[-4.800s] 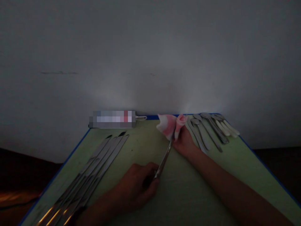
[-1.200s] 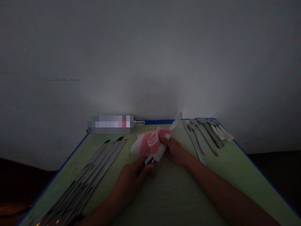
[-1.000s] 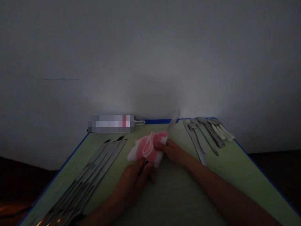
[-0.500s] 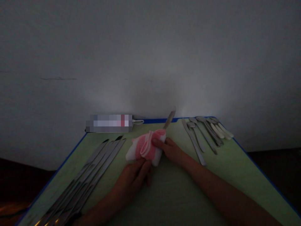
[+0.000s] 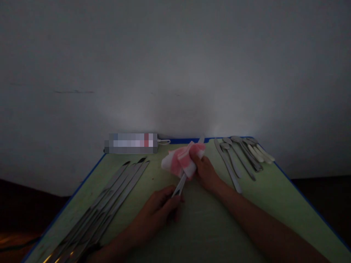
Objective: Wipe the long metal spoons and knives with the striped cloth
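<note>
A metal table knife [image 5: 181, 182] slants away from me over the middle of the table. Its near end, the handle, is gripped by my left hand [image 5: 166, 204], fingers closed. Around the knife's middle my right hand [image 5: 204, 168] pinches a pink and white cloth [image 5: 181, 160], which is folded and bunched. The blade tip sticks out past the cloth's far side. The cloth hides the knife's middle, and some fingers of my right hand are covered too.
Several long metal knives [image 5: 109, 201] lie side by side at the left. At the far right are metal spoons [image 5: 231, 159], other cutlery, and pieces with white handles [image 5: 257, 153]. A blurred-out box [image 5: 131, 143] with a white cord [image 5: 164, 141] stands by the wall [image 5: 175, 65].
My right hand has slid the cloth up and away along the knife, toward the tip. More of the handle side now shows between my hands, and less of the blade.
</note>
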Action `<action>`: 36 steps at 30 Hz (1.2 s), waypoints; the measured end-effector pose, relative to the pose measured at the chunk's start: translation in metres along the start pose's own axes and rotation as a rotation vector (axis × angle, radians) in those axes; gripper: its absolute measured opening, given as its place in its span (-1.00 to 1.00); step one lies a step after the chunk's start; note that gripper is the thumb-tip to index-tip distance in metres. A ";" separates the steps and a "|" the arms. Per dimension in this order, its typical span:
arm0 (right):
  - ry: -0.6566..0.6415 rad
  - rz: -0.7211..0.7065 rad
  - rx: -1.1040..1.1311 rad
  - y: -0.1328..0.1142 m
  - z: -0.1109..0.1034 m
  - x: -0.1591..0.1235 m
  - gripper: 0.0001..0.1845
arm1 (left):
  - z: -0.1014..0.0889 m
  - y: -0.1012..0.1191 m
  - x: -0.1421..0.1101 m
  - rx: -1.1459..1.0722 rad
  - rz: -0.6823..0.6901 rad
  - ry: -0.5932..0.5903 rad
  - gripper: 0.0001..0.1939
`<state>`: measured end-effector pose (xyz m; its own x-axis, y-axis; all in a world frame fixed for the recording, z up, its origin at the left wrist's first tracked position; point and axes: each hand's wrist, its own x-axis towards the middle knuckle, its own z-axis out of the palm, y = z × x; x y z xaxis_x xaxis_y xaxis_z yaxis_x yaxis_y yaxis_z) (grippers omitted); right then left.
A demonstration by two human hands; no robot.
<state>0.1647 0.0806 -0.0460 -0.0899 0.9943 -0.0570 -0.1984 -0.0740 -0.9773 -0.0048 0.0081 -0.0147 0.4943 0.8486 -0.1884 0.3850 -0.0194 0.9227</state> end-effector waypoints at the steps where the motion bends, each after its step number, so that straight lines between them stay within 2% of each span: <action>1: -0.016 -0.011 -0.050 -0.001 0.001 -0.003 -0.53 | 0.000 0.000 0.001 0.001 -0.013 0.027 -0.70; 4: -0.031 -0.060 -0.181 -0.004 0.003 -0.008 -0.52 | 0.002 -0.001 0.003 0.091 -0.029 0.087 -0.65; 7: -0.046 -0.074 -0.219 -0.005 0.005 -0.009 -0.53 | 0.002 -0.003 0.003 0.179 -0.020 0.055 -0.67; 11: -0.030 -0.045 -0.159 0.001 0.005 -0.005 -0.51 | 0.001 -0.003 0.003 0.237 0.012 -0.039 -0.69; 17: 0.045 0.015 -0.008 0.010 0.002 0.001 -0.43 | -0.002 -0.002 0.000 0.303 0.054 -0.071 -0.68; 22: -0.001 0.019 -0.023 0.010 0.002 0.002 -0.43 | -0.001 0.001 -0.002 0.288 0.076 -0.070 -0.69; 29: -0.057 -0.058 -0.146 0.003 0.002 -0.004 -0.50 | 0.001 -0.005 0.001 0.352 0.021 -0.090 -0.72; 34: -0.073 -0.052 -0.201 -0.001 0.003 -0.005 -0.53 | 0.002 -0.012 0.000 0.407 0.021 -0.019 -0.71; 36: -0.126 -0.053 -0.192 -0.002 0.003 -0.006 -0.54 | 0.003 -0.012 0.000 0.420 0.052 -0.006 -0.69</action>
<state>0.1631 0.0750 -0.0429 -0.2077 0.9781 0.0092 -0.0180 0.0056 -0.9998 -0.0069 0.0066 -0.0272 0.5254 0.8379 -0.1480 0.6428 -0.2769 0.7142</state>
